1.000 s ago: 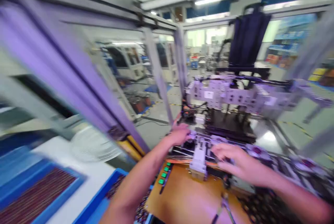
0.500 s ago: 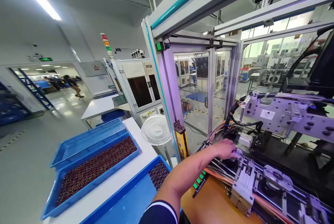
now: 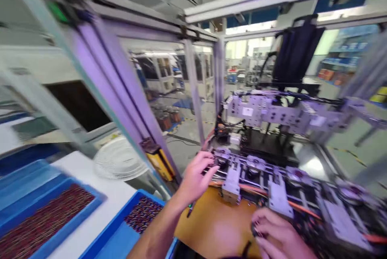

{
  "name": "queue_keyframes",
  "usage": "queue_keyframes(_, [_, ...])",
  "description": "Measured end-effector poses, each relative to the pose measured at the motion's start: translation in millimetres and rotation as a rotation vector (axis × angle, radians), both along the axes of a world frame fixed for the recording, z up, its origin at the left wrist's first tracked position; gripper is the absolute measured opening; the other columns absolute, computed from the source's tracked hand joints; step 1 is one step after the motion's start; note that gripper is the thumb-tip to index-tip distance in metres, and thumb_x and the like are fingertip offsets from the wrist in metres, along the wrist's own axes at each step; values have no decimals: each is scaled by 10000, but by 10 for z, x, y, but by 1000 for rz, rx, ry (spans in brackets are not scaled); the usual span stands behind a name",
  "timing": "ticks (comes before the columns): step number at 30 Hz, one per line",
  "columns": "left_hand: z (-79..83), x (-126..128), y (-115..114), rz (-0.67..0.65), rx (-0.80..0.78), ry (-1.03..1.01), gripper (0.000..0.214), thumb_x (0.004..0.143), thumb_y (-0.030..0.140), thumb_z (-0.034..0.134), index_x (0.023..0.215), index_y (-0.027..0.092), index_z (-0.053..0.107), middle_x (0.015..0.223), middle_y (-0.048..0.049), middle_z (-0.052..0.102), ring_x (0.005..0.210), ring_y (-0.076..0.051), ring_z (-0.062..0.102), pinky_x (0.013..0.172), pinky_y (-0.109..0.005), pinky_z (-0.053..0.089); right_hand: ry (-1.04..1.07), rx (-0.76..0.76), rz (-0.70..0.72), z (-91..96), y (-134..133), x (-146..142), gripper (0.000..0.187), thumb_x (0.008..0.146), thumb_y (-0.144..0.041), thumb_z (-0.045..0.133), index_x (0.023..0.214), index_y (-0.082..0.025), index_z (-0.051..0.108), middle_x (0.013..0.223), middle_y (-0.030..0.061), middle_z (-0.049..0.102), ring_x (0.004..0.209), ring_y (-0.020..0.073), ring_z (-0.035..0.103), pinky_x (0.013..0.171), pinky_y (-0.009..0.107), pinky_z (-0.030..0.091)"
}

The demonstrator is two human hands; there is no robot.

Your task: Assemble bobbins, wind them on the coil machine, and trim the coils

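Note:
My left hand (image 3: 196, 177) hovers with fingers spread apart at the left end of a conveyor track of round metal fixtures (image 3: 253, 167), its fingertips just short of the first fixture. My right hand (image 3: 277, 237) is low at the bottom edge, over the orange-brown work surface (image 3: 211, 222). Its fingers are curled around a small dark part that I cannot make out clearly. The whole picture is smeared by motion.
A blue tray (image 3: 121, 226) holding small dark parts lies at lower left, with another filled blue tray (image 3: 45, 214) beyond it on a white table. A small white fan (image 3: 119, 164) stands beside the machine's purple-lit frame post (image 3: 127, 102). A grey tooling block (image 3: 272, 112) hangs behind the track.
The view swung left and back to the machine. My left hand pulled back from the first fixture and opened. My right hand dropped from the track to the work surface.

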State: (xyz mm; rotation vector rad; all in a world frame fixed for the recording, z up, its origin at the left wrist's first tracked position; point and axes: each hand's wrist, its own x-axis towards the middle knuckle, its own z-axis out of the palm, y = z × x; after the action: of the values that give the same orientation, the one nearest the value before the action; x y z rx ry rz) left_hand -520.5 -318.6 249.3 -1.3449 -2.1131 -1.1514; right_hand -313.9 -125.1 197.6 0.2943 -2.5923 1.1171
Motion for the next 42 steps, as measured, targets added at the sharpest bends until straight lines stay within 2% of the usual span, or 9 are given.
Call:
queue_keyframes(3, [32,215,-145,-53,98,13,134,867,119,657,934,234,666,991,-63,684,897,-181,695,801,-322,588,-20,-54,10,192,-108,-31,101,910,-164,563,849,-230,609,957,61,652,862,163,672,744,243,570])
queue_keyframes(6, [-17,407,-229,-38,166,59,251,786,76,740,942,252,653,1006,-44,731,864,-181,729,796,-317,610,-10,-78,10,275,-165,-49,103,911,-130,576,846,-200,614,976,65,629,887,154,644,778,246,544])
queue_keyframes(11, [-166,696,-261,-116,395,-199,396,716,-35,735,936,248,567,1045,-37,758,955,-199,738,830,-359,633,77,-119,36,231,-243,23,103,912,-114,587,951,-177,658,1005,77,635,916,149,637,817,261,531])
queue_keyframes(15, [-230,844,-242,-122,499,-365,470,683,-65,739,994,243,565,1005,-10,775,941,-160,748,826,-278,633,118,-174,1,180,-307,90,100,897,-138,632,982,-180,663,1019,79,662,901,146,660,807,264,552])
queue_keyframes(20, [-290,965,-226,-51,459,-440,537,654,-8,805,1092,223,597,1005,-19,786,914,-159,761,845,-253,635,243,-205,-150,156,-394,157,141,856,-105,655,968,-187,629,997,81,712,923,163,697,818,276,579])
queue_keyframes(28, [-450,1074,-159,-8,380,-486,579,688,77,806,1202,246,598,1016,-10,788,900,-162,761,837,-275,644,434,-116,-317,36,-460,256,395,848,-67,604,1219,-191,552,1061,107,715,986,183,697,869,333,602])
queue_keyframes(35, [-558,1094,-189,-16,334,-511,603,702,95,801,1245,251,591,1033,-13,778,900,-147,752,840,-247,624,405,-82,-316,14,-473,277,367,859,-78,597,1211,-175,557,1049,105,707,966,180,689,858,324,591])
queue_keyframes(38, [-766,995,-236,25,259,-504,604,700,176,824,1245,238,572,1006,-26,759,894,-169,738,837,-303,620,277,-32,-299,-162,-476,254,319,888,-168,615,1198,-175,541,1056,98,700,986,183,677,882,327,573])
queue_keyframes(42, [-1366,815,-256,113,29,-565,486,739,397,784,1147,205,603,872,-26,712,755,-179,701,685,-324,609,-69,144,-270,-725,-466,72,349,841,-223,700,1152,-141,562,1025,114,704,963,226,680,850,348,568])
